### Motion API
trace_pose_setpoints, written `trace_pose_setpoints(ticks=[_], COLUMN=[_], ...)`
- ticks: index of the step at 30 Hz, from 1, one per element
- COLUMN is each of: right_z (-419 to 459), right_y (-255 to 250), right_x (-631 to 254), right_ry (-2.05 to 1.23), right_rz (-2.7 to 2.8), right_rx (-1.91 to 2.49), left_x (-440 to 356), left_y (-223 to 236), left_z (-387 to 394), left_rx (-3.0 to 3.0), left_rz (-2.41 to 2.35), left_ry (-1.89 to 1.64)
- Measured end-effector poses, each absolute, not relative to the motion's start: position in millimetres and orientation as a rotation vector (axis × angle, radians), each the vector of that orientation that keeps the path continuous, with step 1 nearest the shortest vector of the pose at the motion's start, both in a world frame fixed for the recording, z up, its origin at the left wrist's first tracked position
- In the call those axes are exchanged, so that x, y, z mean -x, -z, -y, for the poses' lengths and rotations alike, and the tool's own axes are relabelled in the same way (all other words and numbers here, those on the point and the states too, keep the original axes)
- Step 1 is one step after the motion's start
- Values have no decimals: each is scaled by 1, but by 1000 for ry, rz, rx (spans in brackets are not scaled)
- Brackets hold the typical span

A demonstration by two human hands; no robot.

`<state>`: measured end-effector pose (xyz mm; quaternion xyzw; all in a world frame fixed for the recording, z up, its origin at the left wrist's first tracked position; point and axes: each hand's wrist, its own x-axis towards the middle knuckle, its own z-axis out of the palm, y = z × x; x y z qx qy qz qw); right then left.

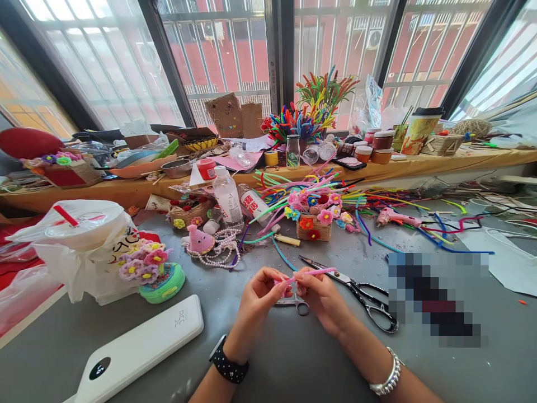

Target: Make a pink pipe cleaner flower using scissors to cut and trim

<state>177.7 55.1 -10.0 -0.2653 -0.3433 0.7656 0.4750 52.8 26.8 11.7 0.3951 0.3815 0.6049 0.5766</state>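
Note:
A pink pipe cleaner (323, 271) is pinched between the fingertips of both hands above the grey table. My left hand (263, 291) is closed on its bent end, which the fingers partly hide. Close beside it, my right hand (315, 294) grips the same stem, and the free end sticks out to the right. Under the hands lie small silver scissors (301, 307), partly covered. Large black-handled scissors (356, 288) rest just right of my right hand. Beyond the hands stands a small woven basket (314, 228) with pipe-cleaner flowers.
On the left are a white power bank (146, 347), a green flowered piece (163, 284) and a bagged drink cup (90, 235). Loose pipe cleaners (289, 193), a pink glue gun (398, 218) and a plastic bottle (227, 196) lie farther back. A cluttered ledge (168, 182) runs below the windows.

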Motion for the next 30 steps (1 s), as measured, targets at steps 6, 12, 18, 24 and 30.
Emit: trace_pose_setpoints(ticks=[6,12,18,24,30], right_z=[-54,-55,-55,-54,-48], right_y=[10,9,9,10,10], right_x=[-176,-177,-178,-178,-178], right_ry=[-2119,-2319,-2382,-2423,-2285], right_rz=[556,417,366,421,921], right_rx=[607,587,547,598,735], left_x=[-51,-45,-44,-45,-39], left_y=[-12,-10,-4,-6,-4], left_z=[-26,-27,-27,-28,-28], left_rx=[-944,-969,-1159,-1439,-1065], left_rz=[-825,-713,-736,-830,-815], left_ry=[-1441,-1328,-1286,-1348,-1439])
